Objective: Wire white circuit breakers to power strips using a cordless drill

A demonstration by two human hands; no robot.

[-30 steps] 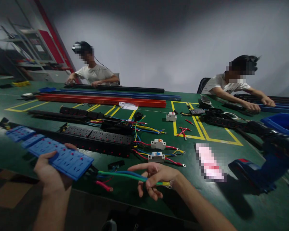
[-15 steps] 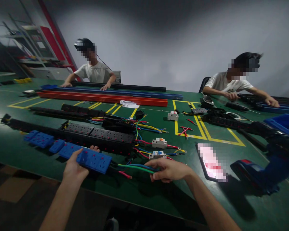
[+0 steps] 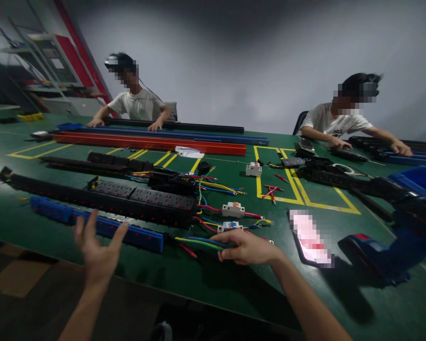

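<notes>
A row of blue socket modules (image 3: 102,225) lies flat on the green table near the front edge, with green, blue and red wires (image 3: 199,242) running out of its right end. My left hand (image 3: 97,251) hovers just in front of the blue row with its fingers spread, holding nothing. My right hand (image 3: 246,247) is closed around the bundle of wires to the right of the row. Behind the blue row lies a long black power strip (image 3: 135,203).
Small white circuit breakers (image 3: 233,209) with coloured leads sit behind my right hand. A phone (image 3: 310,239) and a blue power drill (image 3: 379,255) lie to the right. Red and blue rails (image 3: 149,143) run across the far side, where two other people work.
My left hand has set the blue socket row down on the table and let go, its fingers now spread. My right hand has closed on the wires and moved slightly forward.
</notes>
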